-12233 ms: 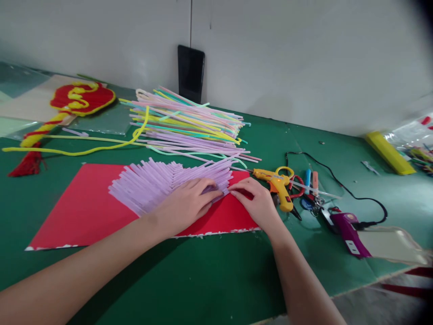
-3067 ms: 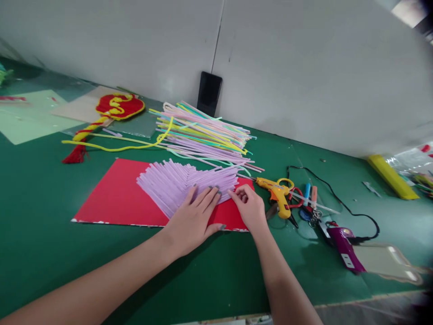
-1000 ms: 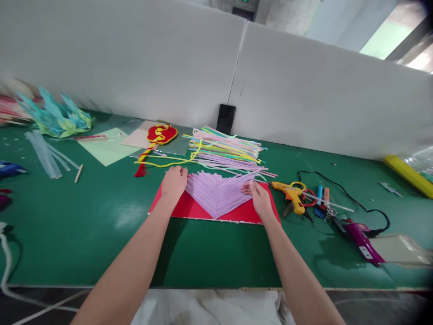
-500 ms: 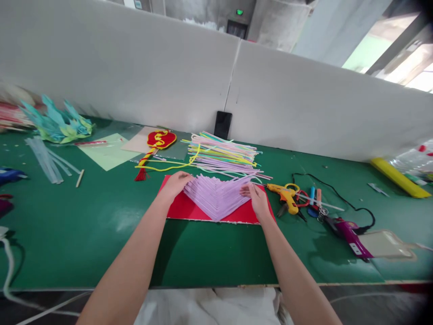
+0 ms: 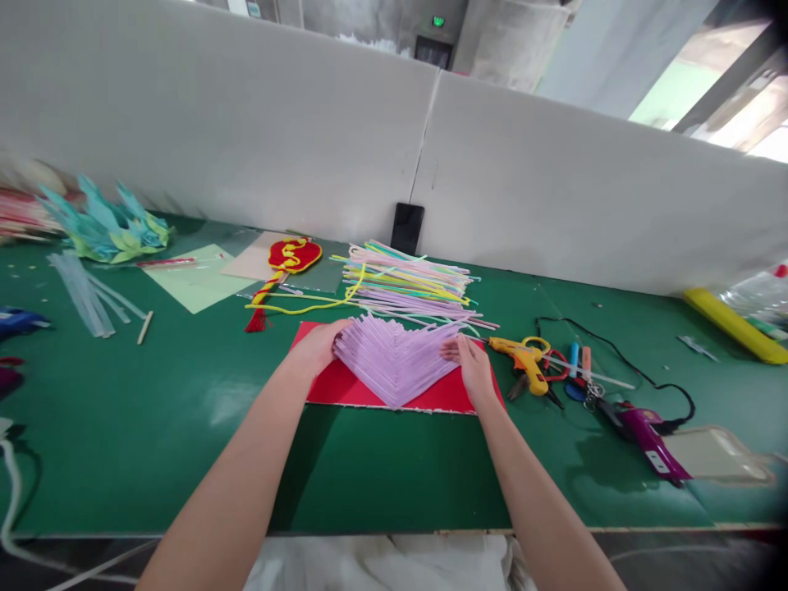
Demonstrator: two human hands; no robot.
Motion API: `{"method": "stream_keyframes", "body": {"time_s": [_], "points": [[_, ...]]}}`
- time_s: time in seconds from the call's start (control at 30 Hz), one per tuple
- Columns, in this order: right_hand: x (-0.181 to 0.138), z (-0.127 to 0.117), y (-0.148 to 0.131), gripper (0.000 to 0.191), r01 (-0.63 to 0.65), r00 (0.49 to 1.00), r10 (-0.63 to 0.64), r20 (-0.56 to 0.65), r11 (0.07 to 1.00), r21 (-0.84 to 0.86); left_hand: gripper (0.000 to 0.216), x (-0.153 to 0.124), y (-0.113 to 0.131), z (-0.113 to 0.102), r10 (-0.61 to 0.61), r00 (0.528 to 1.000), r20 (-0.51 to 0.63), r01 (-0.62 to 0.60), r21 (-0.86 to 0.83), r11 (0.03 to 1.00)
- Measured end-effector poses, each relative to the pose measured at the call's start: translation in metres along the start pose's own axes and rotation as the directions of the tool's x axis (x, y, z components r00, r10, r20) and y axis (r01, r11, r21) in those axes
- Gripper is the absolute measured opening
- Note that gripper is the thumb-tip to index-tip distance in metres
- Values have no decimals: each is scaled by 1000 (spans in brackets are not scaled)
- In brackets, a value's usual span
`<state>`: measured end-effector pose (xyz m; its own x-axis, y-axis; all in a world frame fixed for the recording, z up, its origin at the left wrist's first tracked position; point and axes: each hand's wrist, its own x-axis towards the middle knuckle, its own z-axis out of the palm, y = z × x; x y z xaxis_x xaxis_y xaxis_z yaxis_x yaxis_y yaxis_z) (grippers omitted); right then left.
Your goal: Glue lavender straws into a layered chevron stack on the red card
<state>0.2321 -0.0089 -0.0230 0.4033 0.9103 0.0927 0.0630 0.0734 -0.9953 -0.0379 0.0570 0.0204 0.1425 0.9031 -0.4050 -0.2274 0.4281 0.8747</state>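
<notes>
A V-shaped fan of lilac straws [image 5: 397, 361] lies on a red card [image 5: 332, 384] on the green table. My left hand [image 5: 320, 345] rests at the fan's left edge, fingers curled against the straw ends. At the right edge sits my right hand [image 5: 473, 363], its fingers bent onto the straws there. Neither hand lifts anything; both press on the straw fan from the sides.
A pile of pastel straws [image 5: 410, 283] lies just behind the card. A yellow glue gun [image 5: 523, 361], scissors, pens and a purple tool [image 5: 649, 435] with a black cord lie to the right. A red-and-yellow ornament [image 5: 289, 258], paper sheets and clear sticks [image 5: 86, 287] lie left.
The view has pulled back and up from the close look of seconds ago. My left hand moved from the middle of the fan to its left edge. My right hand stays at the right edge.
</notes>
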Motion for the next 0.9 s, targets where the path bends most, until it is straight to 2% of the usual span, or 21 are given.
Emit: {"method": "stream_keyframes", "body": {"time_s": [0.23, 0.4, 0.57, 0.63, 0.7, 0.8, 0.9], "points": [[-3, -1, 3, 47, 1, 1000, -1, 0, 996, -87, 27, 5, -6, -6, -23, 999, 24, 19, 140, 990], [-4, -1, 4, 47, 5, 1000, -5, -5, 989, -148, 27, 2, -8, -12, 114, 992, 57, -127, 350, 928], [-5, -2, 2, 45, 16, 1000, -17, -13, 996, -93, 21, 2, -5, -12, 233, 965, 117, -259, 514, 818], [-7, -5, -2, 43, 46, 995, -49, -92, 999, -27, 22, 2, -5, -10, 275, 950, 145, -310, 532, 788], [-10, -8, -7, 42, 101, 971, -96, -219, 995, 10, 25, 1, -3, -7, 320, 931, 178, -365, 527, 768], [-14, -11, -12, 44, 116, 932, -139, -334, 989, -87, 28, -2, 0, -4, 378, 902, 211, -431, 506, 747], [-15, -13, -14, 45, 81, 916, -130, -378, 986, -143, 31, -5, 3, -3, 416, 883, 216, -468, 479, 743]]}}
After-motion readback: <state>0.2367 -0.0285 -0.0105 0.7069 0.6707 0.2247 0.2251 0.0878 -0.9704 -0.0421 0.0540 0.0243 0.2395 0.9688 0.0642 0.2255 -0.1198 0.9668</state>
